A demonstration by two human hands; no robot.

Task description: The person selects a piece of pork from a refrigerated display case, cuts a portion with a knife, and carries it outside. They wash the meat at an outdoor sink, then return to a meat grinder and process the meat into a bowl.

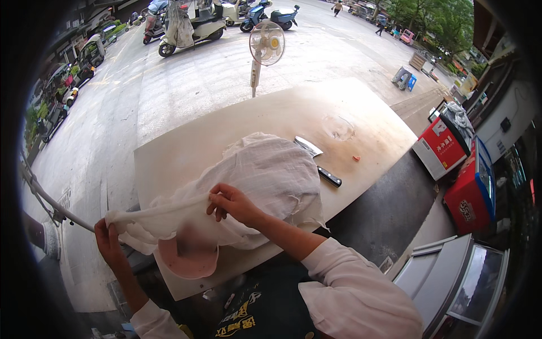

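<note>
A white gauze cloth (271,169) lies draped over something hidden on a pale board-topped table (178,163). My left hand (109,242) pinches the cloth's left corner out past the table edge. Further along the same raised edge, my right hand (230,204) grips the fabric between thumb and fingers. Below the lifted edge sits a pink bowl (188,265), partly covered; a blurred patch hides its contents. By the cloth's right side are a knife blade (308,146) and a black riveted handle (329,176); whether they belong to one knife I cannot tell.
A small orange-red scrap (356,158) lies on the table's right part. Beyond the far edge stands a pedestal fan (267,44). Red chest freezers (470,197) and a glass-fronted metal cabinet (449,275) are on the right. Parked scooters (190,29) line the paved ground behind.
</note>
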